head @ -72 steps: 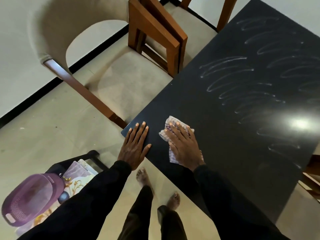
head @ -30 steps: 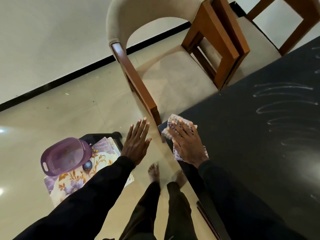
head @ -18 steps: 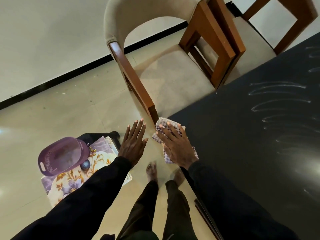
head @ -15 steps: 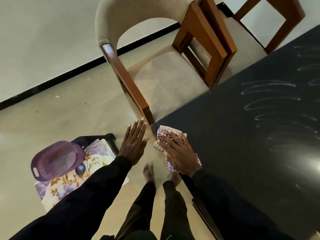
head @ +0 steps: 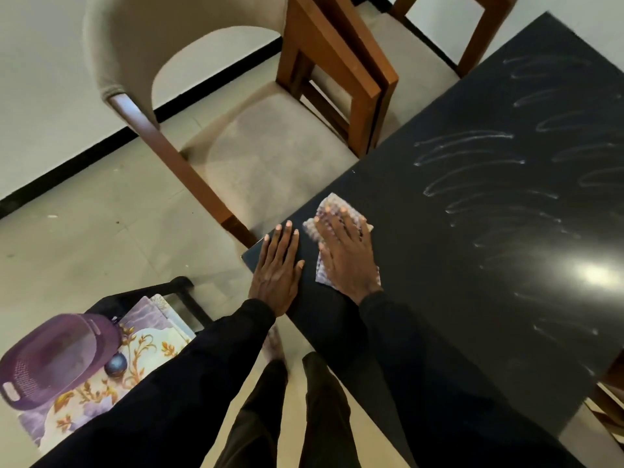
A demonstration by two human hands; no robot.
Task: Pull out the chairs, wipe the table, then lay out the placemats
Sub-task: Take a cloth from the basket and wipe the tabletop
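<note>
A black table [head: 472,265] fills the right side, streaked with wet wipe marks. My right hand [head: 344,251] presses flat on a checked cloth [head: 324,211] near the table's near-left corner. My left hand [head: 277,268] lies flat on that corner, fingers together, holding nothing. A pulled-out chair [head: 270,157] with a beige seat and wooden arms stands just beyond the corner. Floral placemats [head: 135,346] lie stacked on a small black stool at the lower left.
A purple plastic basket [head: 54,359] and a small dark ball [head: 116,364] rest on the placemats. A second chair [head: 422,55] stands further back along the table. Another wooden chair [head: 607,400] shows at the right edge. My bare feet stand by the table corner.
My left hand, which hovered off the table's corner, now rests flat on it. The cloth under my right hand has slid back onto the tabletop from the corner's edge.
</note>
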